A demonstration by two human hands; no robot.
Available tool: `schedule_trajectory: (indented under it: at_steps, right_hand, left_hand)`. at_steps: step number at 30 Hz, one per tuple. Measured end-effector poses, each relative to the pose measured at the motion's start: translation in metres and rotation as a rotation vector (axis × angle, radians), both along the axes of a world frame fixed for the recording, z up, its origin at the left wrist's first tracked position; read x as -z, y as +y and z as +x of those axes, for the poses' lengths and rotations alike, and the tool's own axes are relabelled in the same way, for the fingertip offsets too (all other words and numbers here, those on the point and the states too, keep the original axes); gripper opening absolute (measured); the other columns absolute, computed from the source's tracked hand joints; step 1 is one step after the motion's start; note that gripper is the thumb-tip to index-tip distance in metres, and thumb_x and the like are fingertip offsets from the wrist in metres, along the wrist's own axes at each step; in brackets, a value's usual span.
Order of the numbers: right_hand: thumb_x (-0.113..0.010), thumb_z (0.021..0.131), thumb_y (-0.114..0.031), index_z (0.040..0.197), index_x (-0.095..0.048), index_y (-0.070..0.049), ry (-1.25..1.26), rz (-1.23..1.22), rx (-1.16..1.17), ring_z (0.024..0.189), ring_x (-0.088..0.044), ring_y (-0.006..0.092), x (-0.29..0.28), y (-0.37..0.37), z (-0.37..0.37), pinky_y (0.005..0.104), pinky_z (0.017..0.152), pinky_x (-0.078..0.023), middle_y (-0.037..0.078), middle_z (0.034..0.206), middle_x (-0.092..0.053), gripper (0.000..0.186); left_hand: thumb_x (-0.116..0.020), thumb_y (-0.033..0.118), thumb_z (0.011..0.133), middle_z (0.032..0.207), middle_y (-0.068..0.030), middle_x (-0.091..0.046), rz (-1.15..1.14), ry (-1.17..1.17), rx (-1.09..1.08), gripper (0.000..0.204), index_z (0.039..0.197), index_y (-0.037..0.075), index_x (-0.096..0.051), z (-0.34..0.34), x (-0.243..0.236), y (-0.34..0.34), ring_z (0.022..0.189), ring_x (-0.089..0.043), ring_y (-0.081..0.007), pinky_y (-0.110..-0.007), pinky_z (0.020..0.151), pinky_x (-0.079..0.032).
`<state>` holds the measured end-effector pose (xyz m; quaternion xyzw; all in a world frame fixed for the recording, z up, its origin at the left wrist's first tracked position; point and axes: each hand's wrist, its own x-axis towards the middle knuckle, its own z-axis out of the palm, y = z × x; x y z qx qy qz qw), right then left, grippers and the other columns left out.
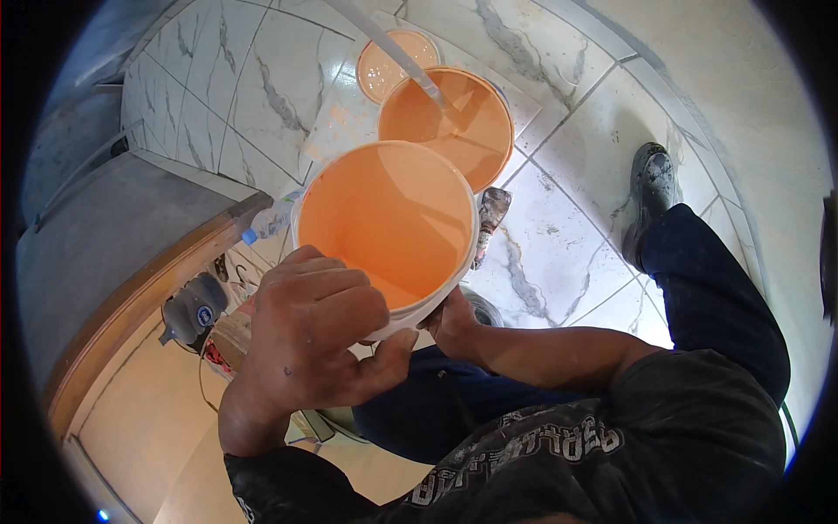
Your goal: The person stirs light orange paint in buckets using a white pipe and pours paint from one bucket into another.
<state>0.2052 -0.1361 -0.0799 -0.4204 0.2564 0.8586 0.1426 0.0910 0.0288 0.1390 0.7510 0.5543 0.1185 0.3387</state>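
Note:
I hold a white bucket (336, 196) whose inside is coated with orange paint. My left hand (319, 327) is closed at its near left rim, with the thumb against the outer wall. Lower on the near right side, my right hand (454, 325) supports it, its fingers partly hidden behind the wall. Beyond it stands a second bucket (403, 118), partly overlapped by the first, with orange paint inside. A pale pole (384, 42) leans down into that one. An orange-coated round lid (397, 63) lies just behind.
A paint-smeared brush-like thing (494, 210) lies right of the held bucket. To its left are a clear bottle (278, 220) and a wood-edged panel (166, 301). A dark bottle (188, 310) sits near that edge. My shoe (653, 179) rests on the marbled tiles (559, 201).

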Motion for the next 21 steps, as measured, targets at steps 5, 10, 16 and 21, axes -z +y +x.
schedule_trajectory:
  at_steps: [5, 10, 16, 21]
  right_hand:
    - [-0.023, 0.097, -0.062, 0.098, -0.057, -0.008, -0.054, 0.064, -0.006, 0.072, -0.056, 0.0216, -0.001, 0.010, -0.003, 0.0344, 0.063, -0.043, 0.008, 0.079, -0.059, 0.064]
    - [-0.026, 0.095, -0.065, 0.100, -0.057, -0.009, -0.111, 0.128, 0.013, 0.072, -0.056, 0.0213, 0.007, 0.008, -0.005, 0.0346, 0.065, -0.043, 0.007, 0.080, -0.061, 0.065]
    - [-0.028, 0.094, -0.066, 0.094, -0.058, -0.009, -0.113, 0.189, 0.045, 0.071, -0.057, 0.0217, 0.017, 0.003, -0.007, 0.0344, 0.064, -0.045, 0.007, 0.078, -0.060, 0.065]
    - [-0.029, 0.095, -0.063, 0.089, -0.057, -0.008, -0.141, 0.202, 0.038, 0.064, -0.056, 0.0215, 0.023, 0.003, -0.013, 0.0335, 0.059, -0.046, 0.007, 0.074, -0.059, 0.062]
  left_hand:
    - [-0.069, 0.015, 0.055, 0.049, -0.0031, -0.046, 0.022, -0.013, -0.018, 0.022, 0.055, 0.011, -0.047, -0.007, -0.008, -0.005, 0.042, -0.045, -0.0203, -0.032, 0.048, -0.032]
    - [-0.069, 0.016, 0.062, 0.050, -0.0021, -0.046, 0.015, 0.023, -0.009, 0.026, 0.055, 0.011, -0.044, -0.006, -0.022, -0.004, 0.044, -0.046, -0.0202, -0.032, 0.045, -0.034]
    - [-0.068, 0.015, 0.060, 0.049, -0.0017, -0.044, 0.032, 0.012, -0.008, 0.025, 0.054, 0.010, -0.044, -0.009, -0.027, -0.010, 0.043, -0.045, -0.0201, -0.032, 0.044, -0.032]
    - [-0.068, 0.016, 0.056, 0.049, -0.0016, -0.042, 0.035, 0.041, -0.004, 0.024, 0.054, 0.010, -0.044, -0.017, -0.032, -0.014, 0.042, -0.043, -0.0199, -0.032, 0.043, -0.031]
